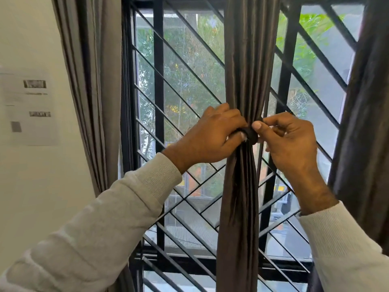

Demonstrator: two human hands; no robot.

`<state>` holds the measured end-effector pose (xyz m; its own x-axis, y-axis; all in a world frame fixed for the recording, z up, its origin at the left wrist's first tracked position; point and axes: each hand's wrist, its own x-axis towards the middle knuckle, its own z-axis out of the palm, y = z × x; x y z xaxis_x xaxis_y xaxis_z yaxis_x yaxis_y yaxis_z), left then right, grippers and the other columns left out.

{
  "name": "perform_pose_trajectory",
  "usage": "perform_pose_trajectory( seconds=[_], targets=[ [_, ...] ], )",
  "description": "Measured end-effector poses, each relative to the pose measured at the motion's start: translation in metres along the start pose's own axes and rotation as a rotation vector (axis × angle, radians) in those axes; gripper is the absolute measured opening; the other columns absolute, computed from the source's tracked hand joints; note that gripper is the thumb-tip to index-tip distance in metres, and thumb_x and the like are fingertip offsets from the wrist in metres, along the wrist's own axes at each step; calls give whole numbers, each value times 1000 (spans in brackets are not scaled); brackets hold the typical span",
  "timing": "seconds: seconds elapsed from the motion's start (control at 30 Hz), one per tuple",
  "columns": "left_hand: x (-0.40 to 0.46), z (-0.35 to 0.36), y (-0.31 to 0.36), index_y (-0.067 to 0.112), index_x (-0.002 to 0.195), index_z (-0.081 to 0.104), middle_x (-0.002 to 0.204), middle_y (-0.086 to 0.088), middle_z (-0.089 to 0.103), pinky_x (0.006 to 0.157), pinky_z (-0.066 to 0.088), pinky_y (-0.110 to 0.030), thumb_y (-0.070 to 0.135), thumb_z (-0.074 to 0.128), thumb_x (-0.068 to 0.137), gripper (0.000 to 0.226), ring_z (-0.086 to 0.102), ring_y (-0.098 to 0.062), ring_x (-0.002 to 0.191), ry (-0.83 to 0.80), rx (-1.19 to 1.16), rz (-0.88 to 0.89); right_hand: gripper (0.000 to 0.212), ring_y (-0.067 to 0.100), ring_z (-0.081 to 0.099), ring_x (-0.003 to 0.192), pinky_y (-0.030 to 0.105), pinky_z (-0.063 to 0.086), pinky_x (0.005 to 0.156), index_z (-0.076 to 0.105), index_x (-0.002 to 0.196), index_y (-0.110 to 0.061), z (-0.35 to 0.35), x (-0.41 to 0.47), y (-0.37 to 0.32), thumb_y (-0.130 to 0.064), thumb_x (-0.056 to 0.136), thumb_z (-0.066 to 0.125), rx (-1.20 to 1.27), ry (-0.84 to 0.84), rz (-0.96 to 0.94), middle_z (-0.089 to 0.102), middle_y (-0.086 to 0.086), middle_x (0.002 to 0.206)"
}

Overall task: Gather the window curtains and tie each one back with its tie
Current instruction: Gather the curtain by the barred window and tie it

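Note:
A dark brown curtain [246,60] hangs gathered into a narrow bundle in front of the window's middle. A dark tie [251,134] wraps the bundle at its waist, bunched into a small knot. My left hand [210,140] grips the tie from the left, fingers curled round the bundle. My right hand [288,140] pinches the tie from the right between thumb and forefinger. A grey curtain [92,81] hangs loose at the window's left edge. Another dark curtain [366,123] hangs at the right edge.
A black metal grille [160,81] with diagonal bars covers the window behind the curtains. A sheet of paper [31,106] is stuck on the white wall at the left. Trees show outside through the mesh.

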<state>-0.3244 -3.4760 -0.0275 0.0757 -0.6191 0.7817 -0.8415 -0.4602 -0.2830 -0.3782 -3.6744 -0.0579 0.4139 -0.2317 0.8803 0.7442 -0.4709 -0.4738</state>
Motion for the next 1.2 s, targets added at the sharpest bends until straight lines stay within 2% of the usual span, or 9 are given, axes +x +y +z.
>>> perform_pose_trajectory(
  seconds=[0.17, 0.23, 0.33, 0.43, 0.57, 0.67, 0.8, 1.0, 1.2],
  targets=[
    [13, -10, -2, 21, 79, 65, 89, 12, 50, 93, 37, -30, 22, 63, 94, 15, 47, -7, 92, -277, -492, -324, 20, 17, 61, 57, 25, 49, 51, 76, 80, -9, 9, 4, 9, -20, 97, 78, 146, -55, 186, 69, 14, 70],
    [14, -17, -8, 13, 82, 67, 96, 1, 53, 98, 43, -38, 18, 69, 93, 12, 53, -13, 95, -341, -635, -358, 23, 18, 59, 57, 24, 50, 53, 75, 79, -5, 11, 2, 9, -19, 97, 77, 255, -61, 250, 67, 14, 70],
    [8, -17, -15, 9, 106, 72, 107, 0, 55, 98, 45, -37, 31, 84, 87, 31, 53, -19, 106, -389, -458, -248, 25, 15, 59, 55, 24, 52, 56, 73, 76, -4, 13, 0, 7, -16, 98, 75, 320, -63, 310, 64, 9, 64],
    [4, -3, -8, 12, 101, 69, 97, 4, 52, 82, 39, -35, 48, 74, 89, 38, 45, -14, 93, -211, -210, -127, 27, 12, 59, 52, 26, 53, 56, 71, 71, -10, 15, 3, 3, -14, 98, 73, 365, -88, 416, 65, 7, 63],
    [4, -3, -2, 18, 112, 61, 91, 5, 61, 83, 51, -49, 32, 71, 97, 23, 56, -20, 86, -48, -86, -44, 18, 13, 57, 51, 30, 50, 60, 74, 83, -9, 13, 5, 0, -16, 99, 71, 408, -47, 495, 69, 6, 70],
    [2, -12, 3, 15, 124, 59, 91, 1, 67, 83, 50, -45, 27, 66, 103, 25, 62, -21, 84, 14, -78, 14, 16, 15, 57, 52, 29, 48, 57, 75, 99, -4, 12, 2, 2, -19, 99, 69, 444, -45, 532, 71, 4, 74],
    [-2, -6, 1, 13, 122, 70, 106, -6, 67, 80, 46, -46, 27, 52, 108, 27, 63, -25, 92, 32, 69, 134, 20, 16, 59, 53, 27, 49, 54, 75, 103, -3, 13, 0, 2, -21, 100, 69, 435, -62, 545, 72, 3, 77],
    [-14, 2, -4, 4, 101, 78, 113, -13, 65, 86, 50, -42, 0, 77, 93, 9, 62, -28, 101, 214, -116, 71, 22, 18, 59, 53, 27, 49, 52, 70, 100, -1, 12, -1, 0, -22, 99, 73, 431, -67, 558, 74, 5, 82],
    [-24, 7, -7, -2, 92, 77, 103, -12, 72, 90, 55, -51, -4, 81, 91, 5, 69, -29, 99, 329, -405, -77, 18, 16, 59, 50, 26, 48, 49, 68, 86, -8, 15, 0, -3, -19, 100, 71, 468, -12, 606, 71, 0, 72]
  ],
)
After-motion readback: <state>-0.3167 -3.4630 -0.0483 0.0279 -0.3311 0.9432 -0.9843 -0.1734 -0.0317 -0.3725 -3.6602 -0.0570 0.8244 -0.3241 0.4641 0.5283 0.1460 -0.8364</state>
